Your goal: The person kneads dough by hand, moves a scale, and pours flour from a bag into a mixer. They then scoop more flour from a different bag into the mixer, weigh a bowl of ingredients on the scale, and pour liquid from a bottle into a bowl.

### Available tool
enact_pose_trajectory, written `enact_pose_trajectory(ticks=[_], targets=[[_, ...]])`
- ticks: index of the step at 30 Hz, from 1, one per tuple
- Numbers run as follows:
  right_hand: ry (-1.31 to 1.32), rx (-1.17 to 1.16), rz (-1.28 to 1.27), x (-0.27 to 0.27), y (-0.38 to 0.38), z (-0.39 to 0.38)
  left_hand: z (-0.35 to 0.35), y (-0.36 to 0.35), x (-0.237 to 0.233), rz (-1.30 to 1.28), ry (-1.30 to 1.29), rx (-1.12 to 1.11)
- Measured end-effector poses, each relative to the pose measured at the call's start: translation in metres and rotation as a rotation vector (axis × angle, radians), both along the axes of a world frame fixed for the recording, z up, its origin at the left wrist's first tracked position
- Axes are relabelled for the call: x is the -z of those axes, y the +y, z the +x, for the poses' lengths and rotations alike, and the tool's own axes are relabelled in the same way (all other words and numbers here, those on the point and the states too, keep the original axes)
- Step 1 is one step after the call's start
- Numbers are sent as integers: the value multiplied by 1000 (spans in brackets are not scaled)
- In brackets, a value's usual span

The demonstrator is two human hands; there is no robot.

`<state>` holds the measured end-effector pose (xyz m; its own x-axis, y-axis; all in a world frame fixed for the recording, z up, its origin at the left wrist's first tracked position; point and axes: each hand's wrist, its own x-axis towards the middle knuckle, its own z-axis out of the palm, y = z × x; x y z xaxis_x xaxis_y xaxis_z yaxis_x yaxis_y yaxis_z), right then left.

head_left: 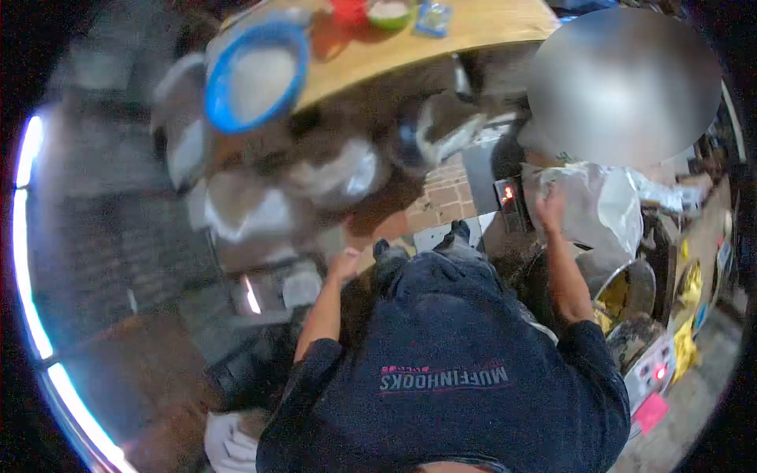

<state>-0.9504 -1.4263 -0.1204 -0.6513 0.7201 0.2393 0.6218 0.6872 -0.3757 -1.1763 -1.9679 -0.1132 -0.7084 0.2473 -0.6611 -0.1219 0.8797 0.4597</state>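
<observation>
My left hand (344, 264) hangs low beside my left leg, blurred, so its fingers cannot be made out. Nearest to it are my dark shoes (390, 252) and the floor. On the other side, my right hand (550, 206) is stretched out in front of a large clear plastic bag (587, 205). It is smeared too, and whether it touches the bag cannot be told. Just left of this hand stands a small device with a glowing red display (509, 194).
A wooden table (441, 35) at the top carries a blue basin (256, 75) of pale powder, a green bowl (389, 16) and a small packet (433, 19). Open white sacks (331, 173) stand below. At right are a metal pot (627, 292) and a control panel (650, 369).
</observation>
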Motion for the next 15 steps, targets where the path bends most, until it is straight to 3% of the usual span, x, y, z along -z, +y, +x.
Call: enact_pose_trajectory(ticks=[1,2,3,4,6,7,9,10,12,13,14,15], targets=[[-60,-151,-200,-31,-37,-43,5,-11,-12,24,-4,1],[-60,-204,-251,29,-55,-68,10,-25,-17,55,-2,4],[-136,-436,-321,17,-87,-102,19,-48,-12,52,0,-34],[-287,-534,-373,42,-115,-131,30,-76,-1,72,57,-67],[-366,-686,-631,1,-188,-195,46,-127,5,92,123,-142],[-368,-730,-615,-1,-212,-219,49,-154,1,61,36,-167],[-255,-665,-1148,-6,-271,-268,59,-209,2,-9,-86,-218],[-266,-704,-1140,18,-289,-290,63,-235,4,-32,-91,-270],[-193,-766,-696,92,-318,-313,82,-287,11,-53,-91,-407],[-452,-855,-353,60,-351,-327,90,-308,14,-50,-84,-480],[-462,-979,-505,67,-368,-343,100,-328,15,-43,-81,-552],[-488,-978,-492,57,-400,-358,112,-344,16,-34,-76,-630]])
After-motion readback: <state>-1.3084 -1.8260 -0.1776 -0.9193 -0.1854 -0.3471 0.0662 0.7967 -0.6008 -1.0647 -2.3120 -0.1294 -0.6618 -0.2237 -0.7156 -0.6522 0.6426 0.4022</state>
